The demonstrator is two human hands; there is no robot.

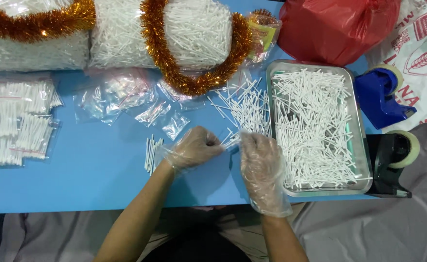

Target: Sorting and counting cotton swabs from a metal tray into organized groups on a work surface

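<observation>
Gloved left hand (194, 147) and right hand (261, 162) pinch shut on white sticks (230, 140); slippery gloves could likely scatter them across the blue table (102, 179).

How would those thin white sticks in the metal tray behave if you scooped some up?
The white sticks look thin and probably very light, so they would likely scatter or slip away. Lying loosely crisscrossed in the metal tray, they may roll. They appear straight, so probably fairly stiff.

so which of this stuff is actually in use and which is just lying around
In use:
left hand and right hand, both on white sticks
metal tray of sticks
small clear bags

Lying about:
red bag
tinsel
blue tape dispenser
</observation>
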